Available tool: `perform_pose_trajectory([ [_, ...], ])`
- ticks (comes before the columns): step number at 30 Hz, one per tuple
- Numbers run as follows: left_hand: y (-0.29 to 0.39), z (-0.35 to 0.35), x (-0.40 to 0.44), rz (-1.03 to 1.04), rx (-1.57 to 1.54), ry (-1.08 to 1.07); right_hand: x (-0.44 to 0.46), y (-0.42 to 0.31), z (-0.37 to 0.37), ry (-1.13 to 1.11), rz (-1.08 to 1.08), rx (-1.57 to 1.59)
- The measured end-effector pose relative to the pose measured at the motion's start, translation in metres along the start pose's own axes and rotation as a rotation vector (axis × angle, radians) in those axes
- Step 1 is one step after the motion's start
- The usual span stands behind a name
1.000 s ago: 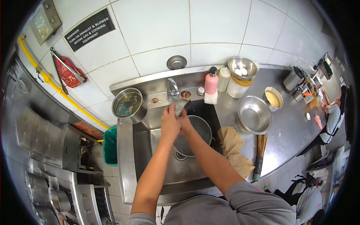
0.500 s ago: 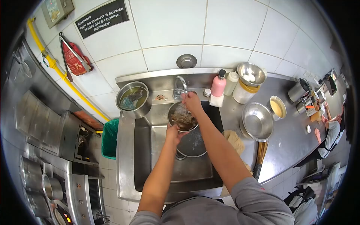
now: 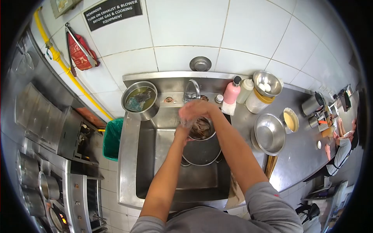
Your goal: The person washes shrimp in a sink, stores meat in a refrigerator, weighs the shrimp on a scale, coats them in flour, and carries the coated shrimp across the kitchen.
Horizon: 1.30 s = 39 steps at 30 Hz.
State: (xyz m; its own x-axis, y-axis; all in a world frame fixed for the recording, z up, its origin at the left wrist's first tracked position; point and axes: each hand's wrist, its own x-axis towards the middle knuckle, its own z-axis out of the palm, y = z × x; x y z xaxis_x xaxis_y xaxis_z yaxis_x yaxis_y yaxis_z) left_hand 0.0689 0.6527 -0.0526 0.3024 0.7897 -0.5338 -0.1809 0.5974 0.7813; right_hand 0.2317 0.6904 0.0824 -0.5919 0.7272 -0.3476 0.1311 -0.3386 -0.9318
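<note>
In the head view, a metal bowl [image 3: 212,134] of brown, wet, stringy-looking pieces [image 3: 200,129] is held tilted above the sink [image 3: 155,155]. My left hand [image 3: 185,131] grips its left side, with most of the fingers hidden by the bowl and by my other hand. Beneath the faucet [image 3: 193,86], my right hand [image 3: 196,110] is stretched out flat over the bowl's left edge, water running around it and nothing visible in its fingers. A large dark-bottomed pot [image 3: 202,151] stands in the basin directly under the bowl.
Left of the faucet stands a pot of greenish liquid [image 3: 140,97]. Along the right counter are a pink pump bottle [image 3: 232,91], a bowl with eggs [image 3: 268,82], a colander [image 3: 269,134] and a bowl of yellow batter [image 3: 290,119]. A green-lined bin [image 3: 112,139] sits left; another person [image 3: 342,149] works far right.
My right hand has moved from beside the faucet spout down and left, flattening out over the bowl. The bowl's contents show more to the right. The view has shifted slightly.
</note>
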Motion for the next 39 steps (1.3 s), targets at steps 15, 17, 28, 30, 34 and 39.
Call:
perform_pose_trajectory([
  [15, 0.037, -0.009, -0.006, 0.132, 0.418, -0.143, 0.037, 0.079, -0.074, 0.881, 0.0, -0.586],
  [17, 0.022, -0.024, -0.012, 0.031, 0.264, -0.087, 0.039, 0.06, -0.047, 0.931, -0.105, -0.295],
  [28, -0.018, -0.037, -0.048, 0.058, -0.093, 0.013, -0.007, 0.116, 0.041, 0.7, -0.28, -0.756],
  [30, -0.016, -0.025, -0.057, 0.043, -0.082, 0.002, -0.029, 0.147, 0.076, 0.907, -0.444, -0.928],
  [34, -0.005, 0.025, -0.091, 0.107, 0.239, -0.07, -0.041, 0.187, 0.122, 1.182, -0.26, -0.768],
  [39, -0.013, 0.093, -0.127, 0.478, 1.417, -0.167, -0.031, 0.232, 0.166, 1.483, -0.548, 0.146],
])
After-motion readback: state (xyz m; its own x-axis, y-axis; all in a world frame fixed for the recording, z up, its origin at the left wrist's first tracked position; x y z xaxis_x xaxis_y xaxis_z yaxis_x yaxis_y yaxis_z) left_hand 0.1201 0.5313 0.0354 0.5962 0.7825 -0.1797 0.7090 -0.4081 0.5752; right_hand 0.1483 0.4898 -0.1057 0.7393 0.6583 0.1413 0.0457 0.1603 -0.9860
